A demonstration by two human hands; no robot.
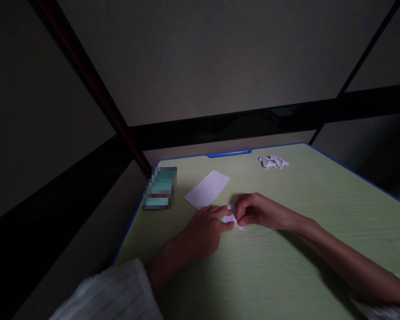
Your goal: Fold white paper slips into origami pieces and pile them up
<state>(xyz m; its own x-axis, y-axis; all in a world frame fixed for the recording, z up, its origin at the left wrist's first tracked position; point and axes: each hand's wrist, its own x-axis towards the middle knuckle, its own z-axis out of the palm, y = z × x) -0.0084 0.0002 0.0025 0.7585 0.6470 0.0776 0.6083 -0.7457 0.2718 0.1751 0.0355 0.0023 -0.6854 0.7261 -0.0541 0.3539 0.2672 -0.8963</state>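
Near the middle of the table, a small piece of folded white paper (pixel 231 218) lies between my two hands. My left hand (pixel 210 229) grips its left side, thumb below and fingers above. From the right, my right hand (pixel 251 209) pinches the other side with curled fingers. Both hands partly cover the paper, so its full shape is hidden. Just beyond my left hand lies a flat white sheet of paper (pixel 208 189), its near corner close to the fingers.
A pixelated, greenish phone-like object (pixel 160 189) lies at the table's left edge. Several folded white paper pieces (pixel 273 162) are heaped at the far right. The pale green table (pixel 320 191) has a blue rim and a blue strip (pixel 230 154) at its back, near a wall panel.
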